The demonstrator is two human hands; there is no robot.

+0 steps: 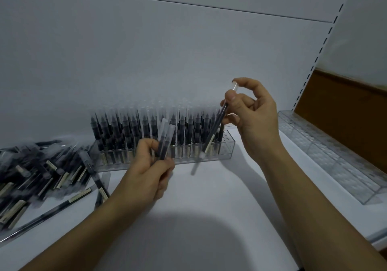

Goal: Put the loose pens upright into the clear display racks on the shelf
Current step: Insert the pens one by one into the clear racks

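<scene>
Shelf (209, 208) holds rack (229, 147) at 12 o'clock, nearly full. Right hand (253, 115) pinches tilted pen (217, 124) over its 3 o'clock end; left hand (144, 176) grips spares (164, 138). Insertion step; likely next: upright, seat.

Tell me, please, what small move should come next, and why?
Probably straighten the pen in the right hand and lower it into a free hole at the right end of the rack: it hangs tilted near that end, and the other holes look full.

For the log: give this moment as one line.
right hand: pinches one pen, tilted, at rack right end | left hand: holds spare pens | loose pile: far left
</scene>
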